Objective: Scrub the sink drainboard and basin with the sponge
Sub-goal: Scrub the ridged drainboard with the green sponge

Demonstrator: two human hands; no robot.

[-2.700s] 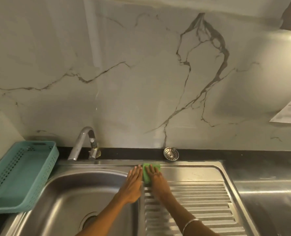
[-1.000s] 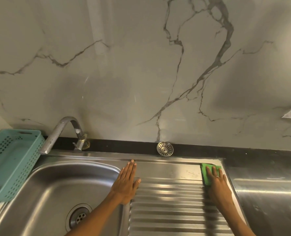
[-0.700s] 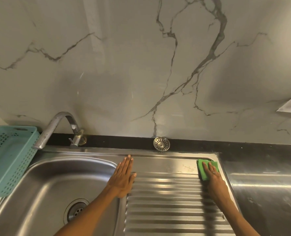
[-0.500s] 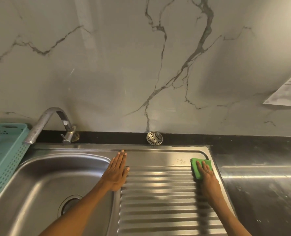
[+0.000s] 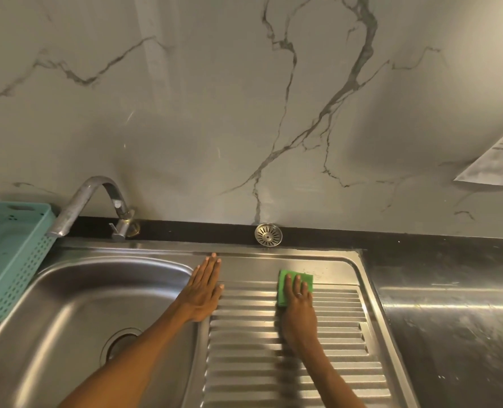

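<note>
My right hand [image 5: 299, 312], fingers flat on the sponge [image 5: 295, 287], sweeps back leftward from the drainboard [image 5: 274, 363] corner, while my open left hand [image 5: 203, 290] braces the basin [image 5: 76, 319] edge.

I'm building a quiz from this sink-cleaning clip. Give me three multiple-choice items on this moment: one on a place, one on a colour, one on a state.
1. Where does the small round metal strainer lie?
A. in the basin drain
B. on the dark ledge behind the drainboard
C. in the basket

2. What colour is the perforated plastic basket left of the curved metal tap?
A. teal
B. red
C. white

3. How is the left hand?
A. gripping the tap
B. curled in a fist
C. flat, fingers straight, on the steel strip between basin and drainboard

Answers: 1 B, it sits against the marble wall. 2 A, its walls are teal. 3 C, the palm lies flat while the right hand presses the green rectangular sponge on the ribbed steel drainboard.
</note>
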